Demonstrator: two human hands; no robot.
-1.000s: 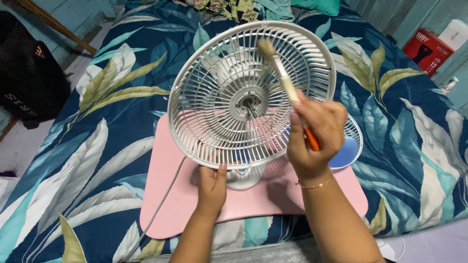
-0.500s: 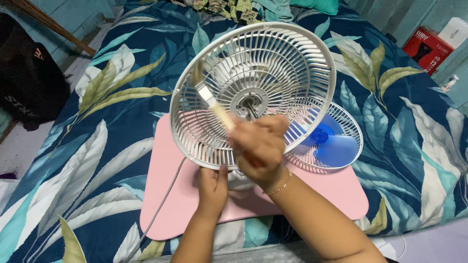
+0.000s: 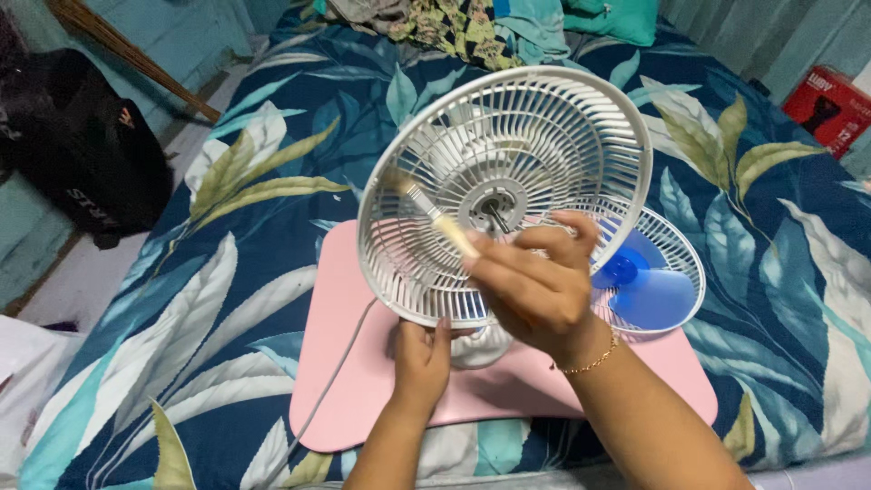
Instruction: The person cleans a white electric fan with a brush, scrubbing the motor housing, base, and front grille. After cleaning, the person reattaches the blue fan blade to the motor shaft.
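A white fan with its rear grille [image 3: 508, 154] exposed stands tilted on a pink board [image 3: 363, 381]. My left hand [image 3: 419, 356] grips the fan's white base from below. My right hand [image 3: 535, 289] holds a small paintbrush [image 3: 434, 216] with a pale handle, its bristles touching the left part of the grille. A bare motor shaft sticks out of the grille's centre. The detached front grille [image 3: 676, 263] lies on the board to the right, with blue fan blades [image 3: 646, 289] resting in it.
The board lies on a bed with a dark blue leaf-print cover [image 3: 227, 272]. A white cord [image 3: 336, 381] runs off the board's front left. Crumpled clothes [image 3: 463, 25] lie at the far end, a black bag [image 3: 82, 172] at left, a red box [image 3: 830, 104] at right.
My right hand has swung the brush from the upper right of the grille across to its left side. My view has shifted, so the fan sits more to the right.
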